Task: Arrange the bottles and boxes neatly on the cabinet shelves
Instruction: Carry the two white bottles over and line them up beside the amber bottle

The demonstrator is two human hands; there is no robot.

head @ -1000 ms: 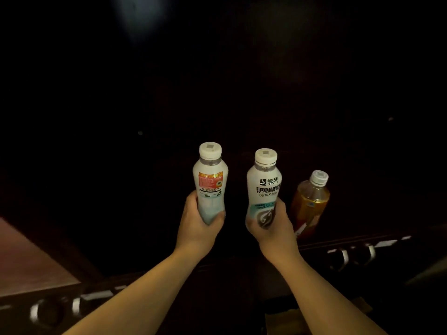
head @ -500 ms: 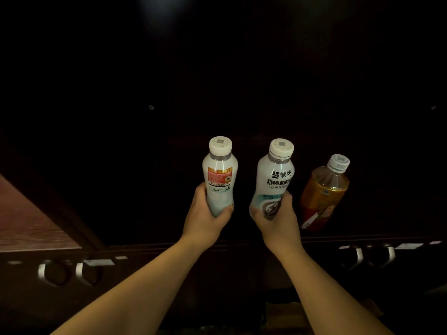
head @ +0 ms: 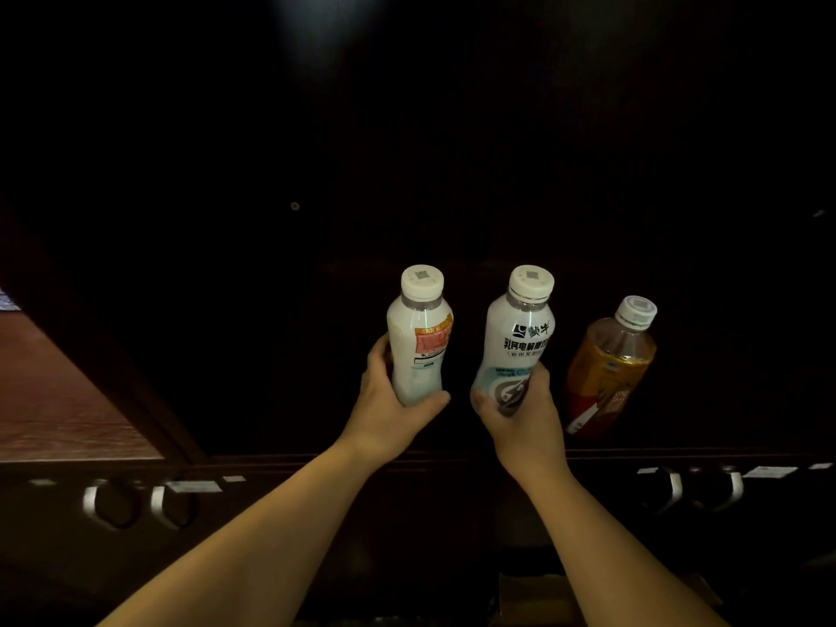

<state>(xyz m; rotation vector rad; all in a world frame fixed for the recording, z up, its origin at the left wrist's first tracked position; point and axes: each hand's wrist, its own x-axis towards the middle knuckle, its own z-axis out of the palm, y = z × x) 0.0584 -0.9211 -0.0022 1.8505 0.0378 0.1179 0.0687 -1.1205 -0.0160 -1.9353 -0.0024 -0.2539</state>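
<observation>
At the far left we see a reddish-brown wooden surface, bounded by a dark slanted cabinet edge, and below it a pair of pale metal ring handles on the dark cabinet front. From there the dark shelf interior runs toward the middle with nothing we can make out in it, so we judge there is free room on that side, though the gloom hides much.

Our left hand is wrapped around the lower half of a white plastic bottle with a white cap and a red-orange label, held upright over the shelf. Just beside it, not touching, our right hand is closed around the base of a white plastic bottle with black lettering and a white cap, tilted slightly rightward. To its right an amber-filled clear plastic bottle with a white cap looks already placed near the front lip of the shelf; whether it rests fully on it we cannot tell.

So we judge one bottle set and two in hand. No boxes are visible. The right bottle has the amber one close by; a careless set-down could knock it.
</observation>
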